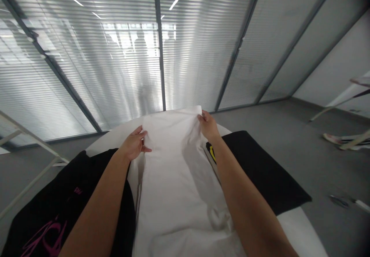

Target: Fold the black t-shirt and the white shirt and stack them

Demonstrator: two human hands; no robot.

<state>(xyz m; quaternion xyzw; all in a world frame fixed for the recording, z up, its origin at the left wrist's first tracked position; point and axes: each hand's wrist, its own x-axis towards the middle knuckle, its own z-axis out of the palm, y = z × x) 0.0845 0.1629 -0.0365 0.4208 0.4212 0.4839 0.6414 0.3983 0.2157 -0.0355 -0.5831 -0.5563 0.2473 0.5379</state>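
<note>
A white garment (176,172) lies lengthwise down the middle of a white round table (300,230), folded into a long narrow strip. My left hand (133,144) grips its far left edge, thumb on top. My right hand (208,125) pinches the far right corner, which is lifted slightly off the table. Both arms reach forward over the cloth.
A black garment with pink print (54,218) lies left of the white one. Another black garment with a yellow mark (260,172) lies on the right. Glass walls with blinds stand behind. A metal frame (31,143) is at left. Someone's shoe (332,138) is on the grey floor at right.
</note>
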